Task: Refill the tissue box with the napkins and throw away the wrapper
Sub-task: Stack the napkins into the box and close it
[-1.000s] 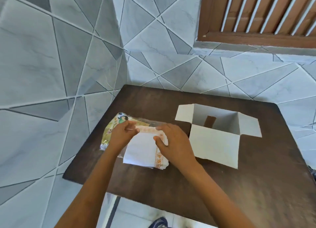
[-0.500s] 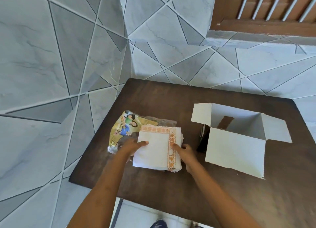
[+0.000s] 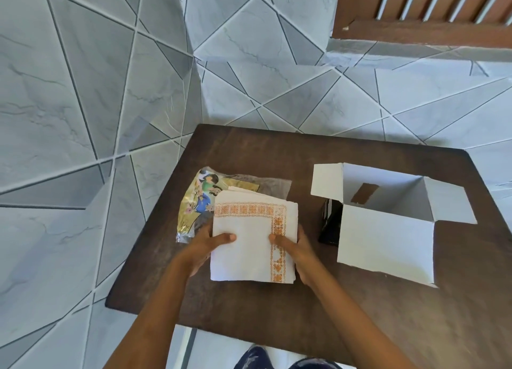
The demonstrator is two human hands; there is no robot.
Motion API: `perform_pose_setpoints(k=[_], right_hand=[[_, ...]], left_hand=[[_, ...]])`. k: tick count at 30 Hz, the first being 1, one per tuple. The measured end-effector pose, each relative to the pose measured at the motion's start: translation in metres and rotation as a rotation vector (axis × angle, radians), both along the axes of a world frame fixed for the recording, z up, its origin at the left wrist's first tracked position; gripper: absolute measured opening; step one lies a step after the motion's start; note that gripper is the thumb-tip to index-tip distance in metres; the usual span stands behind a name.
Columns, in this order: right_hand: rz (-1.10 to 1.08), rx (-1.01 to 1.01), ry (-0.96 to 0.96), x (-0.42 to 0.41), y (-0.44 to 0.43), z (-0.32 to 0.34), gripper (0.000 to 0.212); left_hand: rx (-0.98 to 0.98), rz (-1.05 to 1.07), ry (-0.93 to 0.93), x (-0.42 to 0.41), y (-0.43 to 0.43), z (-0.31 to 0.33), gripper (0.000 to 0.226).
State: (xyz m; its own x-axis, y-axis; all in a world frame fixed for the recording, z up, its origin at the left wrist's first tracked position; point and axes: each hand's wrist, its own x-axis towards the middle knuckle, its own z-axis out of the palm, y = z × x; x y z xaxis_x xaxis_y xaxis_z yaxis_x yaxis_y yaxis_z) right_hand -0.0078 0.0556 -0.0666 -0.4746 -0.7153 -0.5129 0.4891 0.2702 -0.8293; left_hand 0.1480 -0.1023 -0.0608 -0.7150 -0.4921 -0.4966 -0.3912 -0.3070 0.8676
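A stack of white napkins (image 3: 249,238) with an orange patterned border lies at the left of the dark wooden table (image 3: 304,307). My left hand (image 3: 205,244) grips its left edge and my right hand (image 3: 297,247) grips its right edge, thumbs on top. Under and behind the stack lies the printed plastic wrapper (image 3: 199,199), partly hidden. To the right stands the white tissue box (image 3: 388,241), flaps open, with an opening visible in its inner wall.
A dark object (image 3: 329,224) stands against the box's left side. Grey tiled walls (image 3: 83,119) close in at the left and back. A brown slatted window frame (image 3: 415,31) is at the top right. The table's front edge is near my legs.
My hands have slid from the top of the napkin stack to its two sides and now clasp it. The view has shifted, so the box appears further right.
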Motion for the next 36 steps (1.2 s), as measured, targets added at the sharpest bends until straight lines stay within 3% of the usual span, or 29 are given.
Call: perform_pose_setpoints(k=[4, 7, 15, 21, 26, 29, 32, 36], right_hand=[[-0.062, -0.064, -0.003, 0.003, -0.003, 0.017, 0.068], [-0.106, -0.095, -0.045, 0.007, -0.009, 0.032, 0.059], [-0.051, 0.082, -0.102, 0.017, -0.005, 0.03, 0.042], [-0.115, 0.032, 0.06, 0.025, 0.008, 0.045, 0.028], [-0.049, -0.088, 0.217, 0.023, 0.001, 0.087, 0.064], [-0.041, -0.076, 0.148, 0.02, -0.003, 0.092, 0.088], [-0.018, -0.064, 0.053, 0.02, 0.001, 0.082, 0.098], [-0.012, -0.097, -0.003, 0.021, 0.01, 0.063, 0.106]], left_hand=[[-0.055, 0.056, 0.091, 0.007, -0.004, 0.015, 0.089], [-0.097, 0.07, 0.126, 0.01, -0.014, 0.031, 0.08], [-0.062, 0.063, -0.045, 0.011, -0.007, 0.015, 0.054], [-0.016, 0.061, 0.05, 0.012, 0.01, 0.025, 0.057], [-0.063, 0.061, 0.188, 0.011, -0.002, 0.075, 0.086], [-0.098, 0.044, 0.162, 0.008, -0.006, 0.088, 0.079], [-0.07, 0.043, 0.129, 0.011, -0.001, 0.083, 0.084], [0.015, 0.087, 0.113, 0.018, 0.014, 0.065, 0.059]])
